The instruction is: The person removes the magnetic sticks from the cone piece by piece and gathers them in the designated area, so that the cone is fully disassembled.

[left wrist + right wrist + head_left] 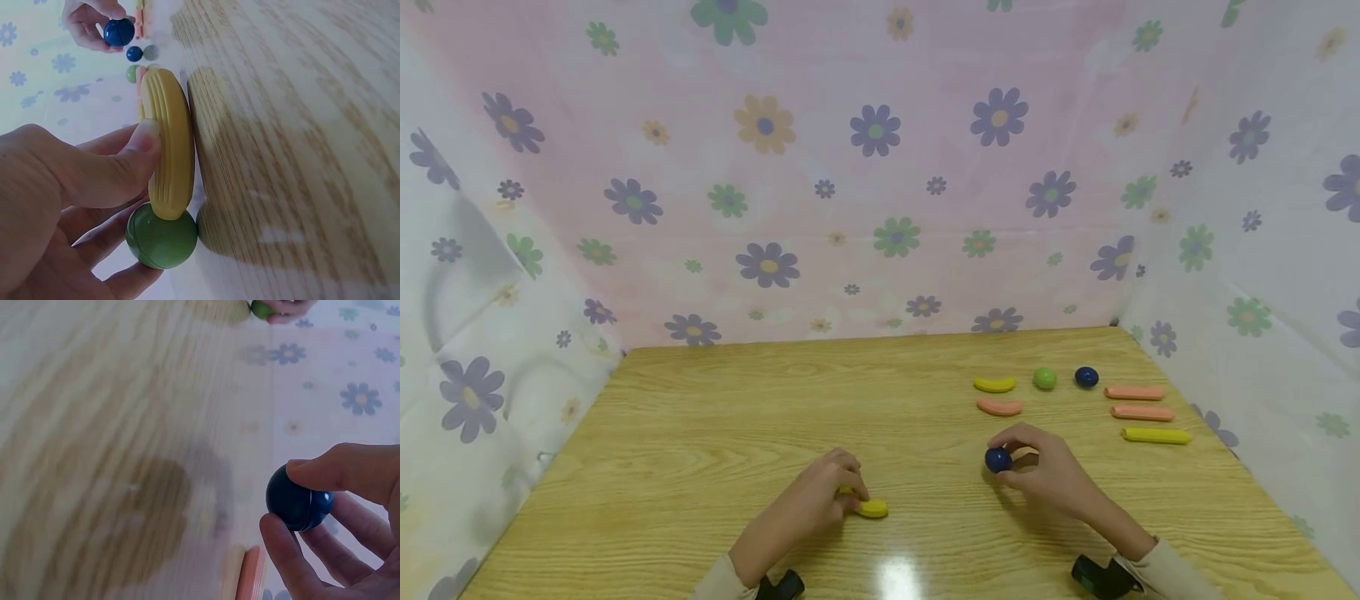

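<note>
Dark blue ball [997, 459] sits pinched between thumb and fingertips of the right hand [1045, 471], just above the wooden counter [700, 433]. The left hand [816, 500], low on the counter's near middle, has its grip curled round a yellow banana-shaped piece [169, 144] and a green ball [161, 239]. Beyond lie pink and yellow pieces, a green ball [1044, 378] and another blue ball [1086, 377], before flowered cloth walls [880, 167].

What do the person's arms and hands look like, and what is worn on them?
Both hands, left and right, are bare: no gloves or rings are visible. Light cream sleeves reach the wrists. A small black camera sits at each wrist.
</note>
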